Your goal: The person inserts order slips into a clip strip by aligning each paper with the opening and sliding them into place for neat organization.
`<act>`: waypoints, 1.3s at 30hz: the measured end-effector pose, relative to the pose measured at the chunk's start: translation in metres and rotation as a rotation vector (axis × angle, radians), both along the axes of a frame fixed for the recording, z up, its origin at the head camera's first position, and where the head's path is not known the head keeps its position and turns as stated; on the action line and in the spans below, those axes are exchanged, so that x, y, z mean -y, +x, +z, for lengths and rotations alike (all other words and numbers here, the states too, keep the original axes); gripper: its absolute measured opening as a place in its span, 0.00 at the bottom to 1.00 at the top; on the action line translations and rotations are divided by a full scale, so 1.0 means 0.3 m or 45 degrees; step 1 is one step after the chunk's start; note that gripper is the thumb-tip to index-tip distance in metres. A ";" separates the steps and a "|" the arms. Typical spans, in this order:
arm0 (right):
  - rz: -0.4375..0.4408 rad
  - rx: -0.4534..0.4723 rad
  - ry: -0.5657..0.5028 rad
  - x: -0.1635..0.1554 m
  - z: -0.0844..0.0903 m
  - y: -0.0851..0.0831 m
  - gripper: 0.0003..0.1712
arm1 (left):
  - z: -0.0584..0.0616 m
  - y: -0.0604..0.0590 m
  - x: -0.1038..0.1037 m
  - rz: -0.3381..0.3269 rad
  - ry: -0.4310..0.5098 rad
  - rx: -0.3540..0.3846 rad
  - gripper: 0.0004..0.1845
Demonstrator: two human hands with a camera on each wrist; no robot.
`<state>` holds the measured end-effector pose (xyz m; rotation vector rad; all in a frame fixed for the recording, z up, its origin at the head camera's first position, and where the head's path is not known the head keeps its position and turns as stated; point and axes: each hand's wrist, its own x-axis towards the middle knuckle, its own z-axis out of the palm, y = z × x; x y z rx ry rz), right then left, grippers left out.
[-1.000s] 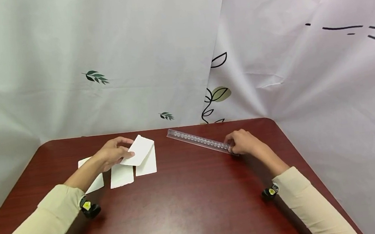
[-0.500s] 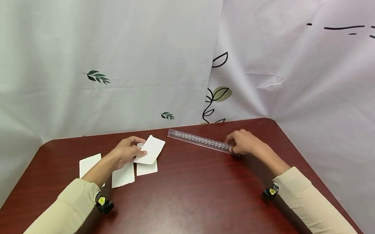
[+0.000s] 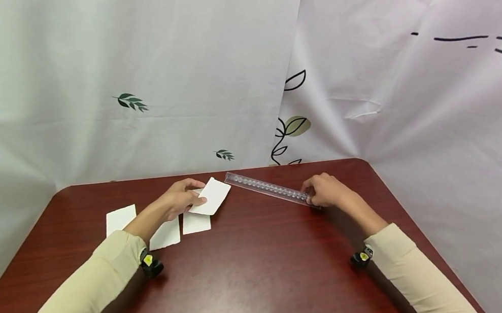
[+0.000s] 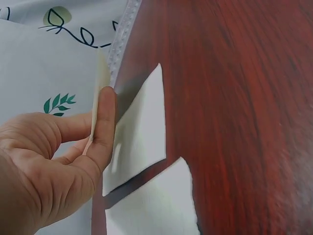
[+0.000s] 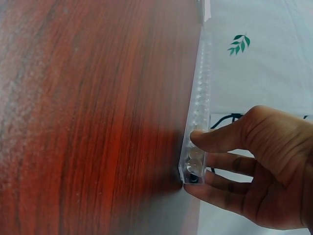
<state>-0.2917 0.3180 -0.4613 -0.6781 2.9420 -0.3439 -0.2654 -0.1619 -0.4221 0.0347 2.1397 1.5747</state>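
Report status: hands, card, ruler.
Left hand pinches a white paper card lifted off the table. Right hand grips near end of the clear ruler. Three cards lie flat below; nothing between.

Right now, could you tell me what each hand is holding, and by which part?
The left hand pinches a white card by its near left edge, lifted above the others. The right hand grips the clear strip at its near end.

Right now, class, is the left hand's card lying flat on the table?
No: the left hand pinches the card and holds it raised above the table.
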 end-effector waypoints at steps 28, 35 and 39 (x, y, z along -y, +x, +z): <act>-0.008 0.006 -0.015 -0.001 -0.014 -0.029 0.13 | -0.014 -0.051 -0.078 0.000 0.110 0.068 0.35; -0.011 0.015 0.016 0.007 -0.002 -0.005 0.13 | -0.013 -0.054 -0.120 0.019 0.060 0.059 0.32; -0.017 -0.002 0.011 -0.026 -0.066 -0.045 0.13 | -0.017 -0.057 -0.138 0.007 0.052 0.048 0.32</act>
